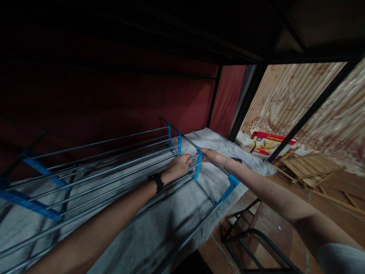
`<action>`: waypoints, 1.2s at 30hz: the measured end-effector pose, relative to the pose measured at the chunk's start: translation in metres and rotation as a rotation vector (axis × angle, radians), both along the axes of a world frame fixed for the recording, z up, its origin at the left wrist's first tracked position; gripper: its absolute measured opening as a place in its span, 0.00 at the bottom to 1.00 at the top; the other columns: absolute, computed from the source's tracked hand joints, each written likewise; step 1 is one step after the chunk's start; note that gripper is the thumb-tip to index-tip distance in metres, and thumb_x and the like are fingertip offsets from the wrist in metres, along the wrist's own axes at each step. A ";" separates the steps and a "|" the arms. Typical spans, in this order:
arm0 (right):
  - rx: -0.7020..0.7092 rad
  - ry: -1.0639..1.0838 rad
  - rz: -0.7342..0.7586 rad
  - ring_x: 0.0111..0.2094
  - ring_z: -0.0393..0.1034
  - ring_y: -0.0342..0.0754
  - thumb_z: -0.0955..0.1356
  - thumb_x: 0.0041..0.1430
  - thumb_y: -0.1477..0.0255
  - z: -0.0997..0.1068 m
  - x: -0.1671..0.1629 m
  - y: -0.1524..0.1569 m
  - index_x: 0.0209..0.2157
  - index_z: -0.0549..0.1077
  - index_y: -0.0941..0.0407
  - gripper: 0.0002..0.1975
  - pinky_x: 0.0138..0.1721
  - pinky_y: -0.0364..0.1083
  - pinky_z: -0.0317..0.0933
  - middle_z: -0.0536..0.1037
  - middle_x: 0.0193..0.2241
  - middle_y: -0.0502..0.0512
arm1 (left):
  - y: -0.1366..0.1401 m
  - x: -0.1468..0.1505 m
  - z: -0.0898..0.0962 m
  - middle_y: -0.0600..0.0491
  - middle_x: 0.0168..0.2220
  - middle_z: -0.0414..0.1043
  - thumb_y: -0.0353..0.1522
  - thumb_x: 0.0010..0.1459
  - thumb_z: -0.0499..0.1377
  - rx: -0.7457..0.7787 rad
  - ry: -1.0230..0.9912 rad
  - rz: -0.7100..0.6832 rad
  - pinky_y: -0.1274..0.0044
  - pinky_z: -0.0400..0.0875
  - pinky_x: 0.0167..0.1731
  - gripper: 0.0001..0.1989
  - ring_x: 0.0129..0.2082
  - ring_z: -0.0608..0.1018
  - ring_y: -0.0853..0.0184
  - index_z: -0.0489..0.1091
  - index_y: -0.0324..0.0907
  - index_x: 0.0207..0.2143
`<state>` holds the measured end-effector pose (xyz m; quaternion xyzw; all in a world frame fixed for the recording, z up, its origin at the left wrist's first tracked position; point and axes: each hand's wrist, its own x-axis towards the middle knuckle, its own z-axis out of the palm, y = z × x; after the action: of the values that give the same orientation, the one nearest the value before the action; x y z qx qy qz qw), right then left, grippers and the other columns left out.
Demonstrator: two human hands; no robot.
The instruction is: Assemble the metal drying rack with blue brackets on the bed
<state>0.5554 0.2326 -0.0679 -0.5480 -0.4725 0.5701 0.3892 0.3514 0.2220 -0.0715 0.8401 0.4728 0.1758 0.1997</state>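
Your metal-tube rack (114, 166) on the blanket (182, 215) looks mostly joined, your left fingers (185, 159) wrapping a rod (194, 156), the hold of your right fingers (207, 153) at the blue bracket (199, 167) unclear, its seating unconfirmed.

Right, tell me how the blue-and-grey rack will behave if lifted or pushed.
The rack probably feels light for its size, being mostly thin, spaced rods. It likely stays stiff, since the rods look straight. Pushed, it may drag on the fuzzy-looking cloth beneath.
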 end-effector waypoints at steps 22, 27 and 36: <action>0.039 -0.002 0.024 0.38 0.73 0.47 0.67 0.63 0.60 -0.008 0.001 0.002 0.34 0.76 0.56 0.13 0.52 0.47 0.67 0.80 0.35 0.53 | -0.002 -0.002 0.002 0.48 0.48 0.79 0.35 0.65 0.50 -0.043 -0.031 -0.014 0.73 0.70 0.46 0.18 0.47 0.79 0.60 0.75 0.44 0.50; 0.042 -0.004 0.020 0.38 0.73 0.46 0.66 0.64 0.60 -0.010 0.000 0.001 0.33 0.76 0.56 0.15 0.51 0.46 0.67 0.80 0.34 0.53 | -0.002 -0.003 -0.001 0.49 0.45 0.80 0.36 0.65 0.49 -0.036 -0.057 -0.051 0.74 0.70 0.43 0.17 0.44 0.80 0.59 0.76 0.45 0.47; 0.051 -0.024 0.041 0.38 0.73 0.46 0.65 0.65 0.61 -0.008 0.001 0.001 0.33 0.75 0.56 0.15 0.52 0.47 0.67 0.79 0.33 0.53 | -0.003 -0.002 0.002 0.50 0.44 0.80 0.36 0.65 0.50 -0.062 -0.050 -0.026 0.74 0.70 0.42 0.17 0.43 0.80 0.60 0.76 0.45 0.47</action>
<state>0.5561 0.2335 -0.0764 -0.5347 -0.5028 0.5591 0.3856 0.3496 0.2187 -0.0698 0.8349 0.4620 0.1792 0.2394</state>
